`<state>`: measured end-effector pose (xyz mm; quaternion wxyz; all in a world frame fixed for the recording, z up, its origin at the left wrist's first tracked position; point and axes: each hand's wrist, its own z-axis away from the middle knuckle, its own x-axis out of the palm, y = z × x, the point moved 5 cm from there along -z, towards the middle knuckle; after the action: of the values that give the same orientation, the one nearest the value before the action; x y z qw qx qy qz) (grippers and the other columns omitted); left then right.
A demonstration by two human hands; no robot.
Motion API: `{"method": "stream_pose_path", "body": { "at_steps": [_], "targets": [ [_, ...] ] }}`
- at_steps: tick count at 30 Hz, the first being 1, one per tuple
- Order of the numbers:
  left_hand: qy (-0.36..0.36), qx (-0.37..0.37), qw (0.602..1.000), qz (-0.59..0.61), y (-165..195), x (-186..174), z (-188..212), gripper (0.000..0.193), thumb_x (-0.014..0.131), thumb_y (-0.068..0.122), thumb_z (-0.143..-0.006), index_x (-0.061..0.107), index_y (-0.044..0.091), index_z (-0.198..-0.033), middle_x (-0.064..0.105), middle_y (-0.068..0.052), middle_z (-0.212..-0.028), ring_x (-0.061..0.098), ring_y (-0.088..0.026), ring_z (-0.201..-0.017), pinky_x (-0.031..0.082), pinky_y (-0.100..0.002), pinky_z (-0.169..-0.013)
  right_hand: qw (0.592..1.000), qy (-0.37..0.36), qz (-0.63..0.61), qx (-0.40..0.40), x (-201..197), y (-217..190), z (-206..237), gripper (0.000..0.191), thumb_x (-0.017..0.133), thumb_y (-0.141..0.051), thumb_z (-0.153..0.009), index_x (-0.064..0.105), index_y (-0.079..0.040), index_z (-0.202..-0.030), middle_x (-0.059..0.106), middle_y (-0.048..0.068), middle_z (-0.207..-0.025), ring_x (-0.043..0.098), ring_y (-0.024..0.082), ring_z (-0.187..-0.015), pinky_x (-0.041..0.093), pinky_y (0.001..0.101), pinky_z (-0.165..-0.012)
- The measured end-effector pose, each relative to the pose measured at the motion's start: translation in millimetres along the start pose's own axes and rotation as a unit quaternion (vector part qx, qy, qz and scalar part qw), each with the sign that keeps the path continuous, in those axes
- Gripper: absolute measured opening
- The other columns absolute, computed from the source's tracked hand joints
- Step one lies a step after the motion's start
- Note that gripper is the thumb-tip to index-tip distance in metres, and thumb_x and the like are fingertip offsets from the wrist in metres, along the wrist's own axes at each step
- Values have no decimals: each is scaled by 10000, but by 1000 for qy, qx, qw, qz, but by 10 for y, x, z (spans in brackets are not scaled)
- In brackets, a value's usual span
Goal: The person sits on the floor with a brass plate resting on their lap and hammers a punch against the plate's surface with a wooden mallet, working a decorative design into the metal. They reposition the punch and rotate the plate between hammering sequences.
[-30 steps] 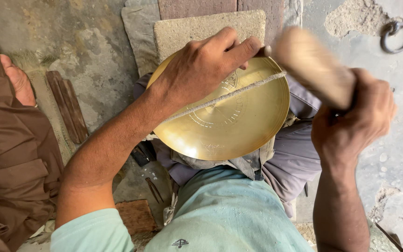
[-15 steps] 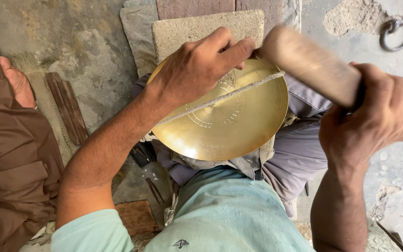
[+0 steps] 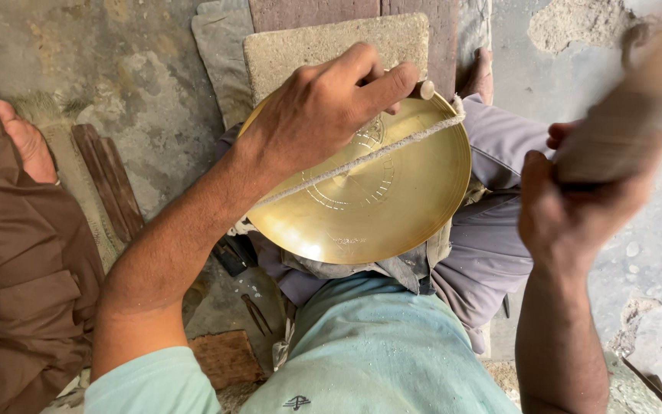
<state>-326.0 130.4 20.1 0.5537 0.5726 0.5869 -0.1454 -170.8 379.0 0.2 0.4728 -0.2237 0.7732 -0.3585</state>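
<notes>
The left hand (image 3: 323,115) pinched a small punch (image 3: 424,89) against the brass dish (image 3: 392,207), part-ringed with marks, while the right hand (image 3: 576,207) gripped a raised wooden mallet (image 3: 614,130).

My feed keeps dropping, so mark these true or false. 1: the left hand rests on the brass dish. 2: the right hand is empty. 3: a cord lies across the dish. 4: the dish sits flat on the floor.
1. True: the left hand rests on the far rim of the brass dish.
2. False: the right hand grips a blurred wooden mallet, raised to the side of the dish.
3. True: a cord crosses it.
4. False: it sits tilted on the person's lap.
</notes>
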Motion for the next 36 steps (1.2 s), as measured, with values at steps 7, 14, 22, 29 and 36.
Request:
{"method": "stream_pose_path", "body": {
  "at_steps": [7, 14, 22, 29, 36],
  "targets": [
    [8, -1, 1000, 12, -5, -30, 37, 365, 664, 7, -1041, 586, 79, -1390, 589, -67, -982, 743, -193, -865, 627, -313, -708, 890, -44, 433, -140, 62, -404, -184, 550, 783, 152, -761, 577, -42, -1232, 690, 133, -864, 631, 265, -727, 540, 437, -682],
    [7, -21, 1000, 7, 28, -28, 62, 352, 664, 39, -1057, 583, 94, -1395, 598, -59, -994, 747, -188, -879, 628, -316, -726, 982, -4, 172, -74, 152, -166, -52, 455, 699, 177, -841, 557, 27, -1247, 663, 134, -970, 657, 235, -846, 570, 412, -761],
    [8, 6, 1000, 6, -10, -13, 70, 349, 673, 19, -1046, 587, 105, -1373, 598, -54, -996, 744, -187, -888, 628, -306, -726, 999, -19, 29, -28, 79, -121, -5, 433, 599, 174, -850, 523, 84, -1266, 677, 180, -1001, 683, 262, -862, 572, 338, -772],
    [17, 3, 1000, 5, 3, -30, 88, 367, 688, 7, -1046, 583, 103, -1384, 599, -42, -1001, 733, -182, -871, 626, -307, -721, 971, -12, 213, -105, 8, -225, -81, 399, 599, 186, -911, 561, 72, -1291, 603, 180, -1025, 569, 251, -852, 437, 354, -722],
    [12, -10, 1000, -11, 9, -42, 71, 327, 680, 12, -1026, 584, 97, -1326, 563, -50, -964, 727, -176, -853, 625, -317, -713, 996, 31, 76, -14, 122, -199, -145, 421, 677, 106, -830, 570, 22, -1228, 625, 148, -955, 595, 239, -825, 463, 388, -692]
  ]
}}
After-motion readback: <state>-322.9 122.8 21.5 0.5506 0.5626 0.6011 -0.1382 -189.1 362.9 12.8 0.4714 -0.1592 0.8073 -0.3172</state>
